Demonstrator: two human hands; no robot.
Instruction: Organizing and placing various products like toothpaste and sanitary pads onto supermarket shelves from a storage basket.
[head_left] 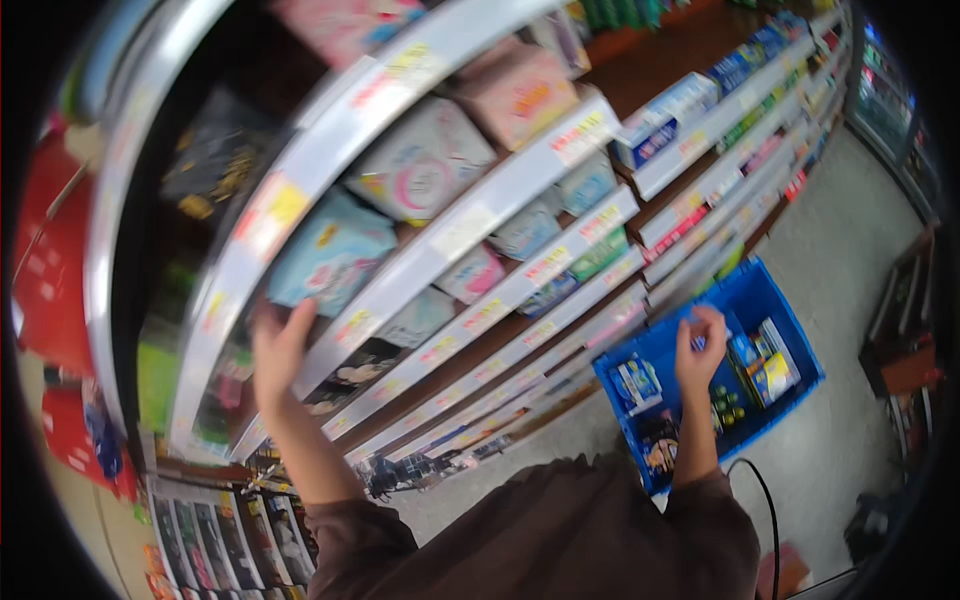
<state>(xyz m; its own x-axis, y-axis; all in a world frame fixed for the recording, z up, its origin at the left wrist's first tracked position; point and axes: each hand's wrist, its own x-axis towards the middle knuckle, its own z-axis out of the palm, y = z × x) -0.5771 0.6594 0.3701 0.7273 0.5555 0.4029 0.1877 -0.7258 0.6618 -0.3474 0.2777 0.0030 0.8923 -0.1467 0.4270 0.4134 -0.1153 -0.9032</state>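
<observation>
My left hand [278,352] is at the shelf on the left, its thumb held apart from the fingers and nothing seen in it. Motion smears the fingertips. Just beyond it, a light blue soft package [333,250] lies on the shelf; whether the thumb touches it I cannot tell. Over a blue plastic crate [788,296] on the right is my right hand [703,345], fingers curled in toward the thumb, with no object visible in them. Inside the crate lie a blue-and-white pack [637,385], a yellow-and-white box [773,378] and several small green round items [728,408].
White-edged shelves [460,232] with price tags run from lower left to upper right. A white package [425,160] and a pink-orange package [520,90] sit above. Grey floor [825,240] lies right of the crate; a black cable [770,500] hangs by my right arm.
</observation>
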